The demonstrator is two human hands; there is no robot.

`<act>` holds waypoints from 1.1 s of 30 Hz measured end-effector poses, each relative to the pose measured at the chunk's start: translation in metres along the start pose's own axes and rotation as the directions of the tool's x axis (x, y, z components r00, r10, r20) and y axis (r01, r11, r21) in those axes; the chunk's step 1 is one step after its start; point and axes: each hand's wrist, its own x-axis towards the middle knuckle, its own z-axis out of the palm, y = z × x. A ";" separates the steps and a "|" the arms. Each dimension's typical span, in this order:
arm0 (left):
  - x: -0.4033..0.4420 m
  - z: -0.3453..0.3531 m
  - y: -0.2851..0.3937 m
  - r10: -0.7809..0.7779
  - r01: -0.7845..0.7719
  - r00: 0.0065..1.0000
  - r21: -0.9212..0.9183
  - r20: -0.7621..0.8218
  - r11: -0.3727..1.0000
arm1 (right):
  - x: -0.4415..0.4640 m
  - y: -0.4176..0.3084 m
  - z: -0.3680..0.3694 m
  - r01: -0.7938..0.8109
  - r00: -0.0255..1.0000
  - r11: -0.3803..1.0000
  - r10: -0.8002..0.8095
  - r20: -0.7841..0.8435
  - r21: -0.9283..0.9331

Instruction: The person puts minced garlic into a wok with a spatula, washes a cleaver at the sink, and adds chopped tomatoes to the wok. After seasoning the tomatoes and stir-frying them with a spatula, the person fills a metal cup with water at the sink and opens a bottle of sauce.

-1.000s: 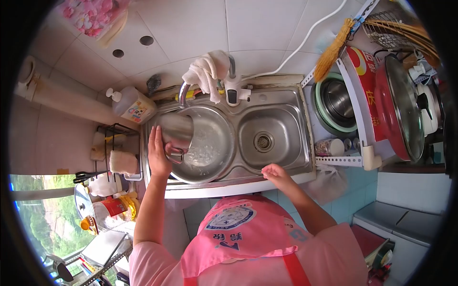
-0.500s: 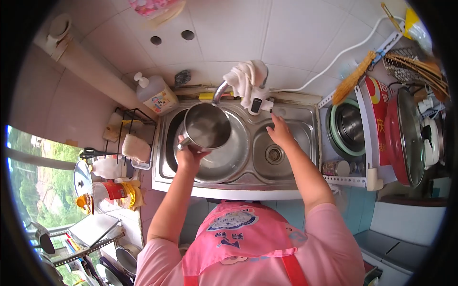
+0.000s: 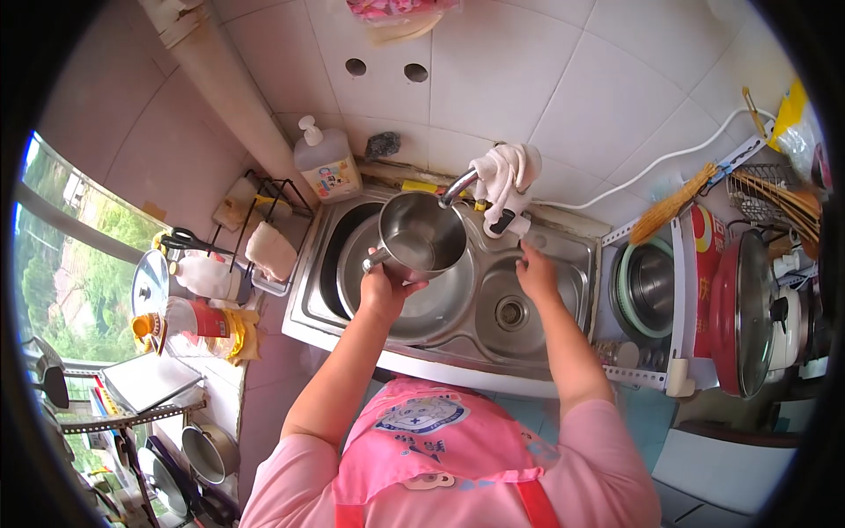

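Note:
My left hand [image 3: 387,295] grips a stainless steel pot [image 3: 414,251] at its handle side, holding it tilted under the curved spout [image 3: 458,187] of the tap. Below the pot, a wide metal basin [image 3: 444,304] sits in the left sink bowl. My right hand [image 3: 537,275] is empty above the right bowl, its index finger stretched up just short of the tap's white body [image 3: 503,222]. A pale cloth [image 3: 508,170] is draped over the tap. Whether water runs from the spout I cannot make out.
A soap pump bottle [image 3: 327,167] stands behind the sink's left corner. Left of the sink are a wire rack [image 3: 264,207] and an oil bottle [image 3: 194,319]. On the right, a shelf holds nested bowls [image 3: 647,286], a hand broom [image 3: 673,207] and a red lidded pan [image 3: 726,317].
The view has turned, shifting the scene. My right index finger has drawn back a little from the tap's body. My left hand still holds the pot under the spout.

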 end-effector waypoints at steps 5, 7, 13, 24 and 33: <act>-0.002 0.004 -0.002 -0.027 0.027 1.000 0.005 0.003 1.000 | -0.012 -0.018 0.021 -0.151 0.937 0.949 0.226 0.265 -0.275; -0.002 0.005 -0.003 -0.047 0.047 0.999 0.000 -0.002 0.999 | -0.013 -0.022 0.027 -0.260 0.873 0.920 0.354 0.336 -0.295; -0.011 0.013 0.004 -0.072 0.071 0.997 0.031 0.023 0.997 | -0.057 -0.004 0.040 -0.127 0.990 0.944 0.102 0.095 0.305; -0.005 0.007 -0.005 -0.074 0.072 0.997 0.074 0.026 0.995 | -0.175 -0.053 0.030 -0.501 0.843 0.540 0.128 0.523 0.676; -0.010 0.012 -0.010 -0.144 0.144 0.990 0.019 -0.010 0.989 | -0.178 -0.068 0.016 -0.410 0.902 0.526 0.116 0.415 0.745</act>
